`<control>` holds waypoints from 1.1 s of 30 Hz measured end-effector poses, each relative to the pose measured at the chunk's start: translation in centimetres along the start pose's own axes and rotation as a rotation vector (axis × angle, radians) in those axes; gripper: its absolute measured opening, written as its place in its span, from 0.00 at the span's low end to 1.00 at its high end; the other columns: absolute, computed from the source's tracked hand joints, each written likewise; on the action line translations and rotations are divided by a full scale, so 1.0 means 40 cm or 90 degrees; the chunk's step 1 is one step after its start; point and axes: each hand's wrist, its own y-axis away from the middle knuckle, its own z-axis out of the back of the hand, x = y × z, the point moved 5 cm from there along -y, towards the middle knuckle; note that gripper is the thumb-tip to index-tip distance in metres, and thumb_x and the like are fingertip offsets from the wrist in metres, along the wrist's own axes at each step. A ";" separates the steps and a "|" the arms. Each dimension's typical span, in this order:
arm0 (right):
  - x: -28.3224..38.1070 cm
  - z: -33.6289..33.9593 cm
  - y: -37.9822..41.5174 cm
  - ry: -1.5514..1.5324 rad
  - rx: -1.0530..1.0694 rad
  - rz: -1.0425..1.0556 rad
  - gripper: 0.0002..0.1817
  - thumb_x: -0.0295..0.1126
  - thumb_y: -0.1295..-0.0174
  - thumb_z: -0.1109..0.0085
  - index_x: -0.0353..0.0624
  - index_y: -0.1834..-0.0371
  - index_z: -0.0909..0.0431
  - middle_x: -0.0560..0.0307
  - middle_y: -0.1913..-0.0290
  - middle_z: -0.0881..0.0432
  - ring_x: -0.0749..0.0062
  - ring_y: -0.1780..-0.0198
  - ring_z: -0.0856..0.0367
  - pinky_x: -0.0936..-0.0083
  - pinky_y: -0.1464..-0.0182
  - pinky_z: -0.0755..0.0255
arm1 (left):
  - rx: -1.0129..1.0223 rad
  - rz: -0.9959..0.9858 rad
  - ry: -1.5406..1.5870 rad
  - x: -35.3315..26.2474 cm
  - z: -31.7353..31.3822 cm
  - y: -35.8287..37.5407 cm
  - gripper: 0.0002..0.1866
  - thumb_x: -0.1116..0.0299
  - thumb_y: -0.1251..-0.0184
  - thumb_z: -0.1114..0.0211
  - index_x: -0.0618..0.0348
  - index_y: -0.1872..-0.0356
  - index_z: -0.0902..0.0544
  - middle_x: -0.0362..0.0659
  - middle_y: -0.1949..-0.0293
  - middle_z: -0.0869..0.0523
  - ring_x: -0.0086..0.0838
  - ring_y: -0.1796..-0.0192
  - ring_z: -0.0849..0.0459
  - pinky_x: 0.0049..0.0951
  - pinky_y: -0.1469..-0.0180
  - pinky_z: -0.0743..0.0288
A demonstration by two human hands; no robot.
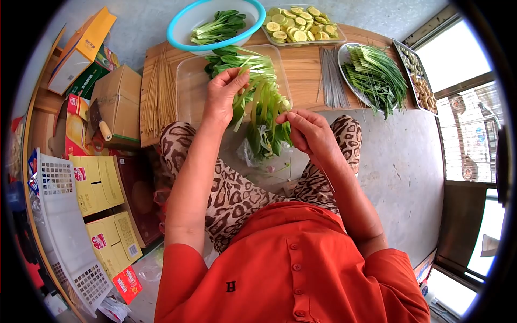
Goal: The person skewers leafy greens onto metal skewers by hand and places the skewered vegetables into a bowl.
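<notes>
Leafy green vegetables [261, 81] lie over the near edge of a clear plastic tray [186, 81], with leaves hanging down between my knees. My left hand [226, 94] is at their left side, its thumb and index finger pinched on a thin green piece. At the lower right of the greens, my right hand [309, 132] has its fingers closed around the end of a stalk. Below the hanging leaves is a clear plastic bag [247, 153]. Behind the tray, a blue-rimmed bowl [180, 40] holds more leafy greens.
Wooden skewers [160, 97] and metal skewers [333, 78] flank the tray. Sliced vegetables [299, 24] fill a container behind. Chives [374, 75] lie on a plate at right, beside a dark tray [417, 81]. Boxes [121, 102], a knife [102, 124] and a white basket [59, 210] are at left.
</notes>
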 end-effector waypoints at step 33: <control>0.049 -0.064 0.023 0.090 0.024 0.042 0.15 0.35 0.27 0.55 0.36 0.58 0.21 0.73 0.87 0.39 0.90 0.86 0.47 0.87 0.82 0.54 | -0.085 -0.119 -0.054 -0.052 0.009 0.018 0.16 0.65 0.30 0.39 0.64 0.47 0.19 0.33 0.71 0.22 0.15 0.71 0.28 0.18 0.69 0.35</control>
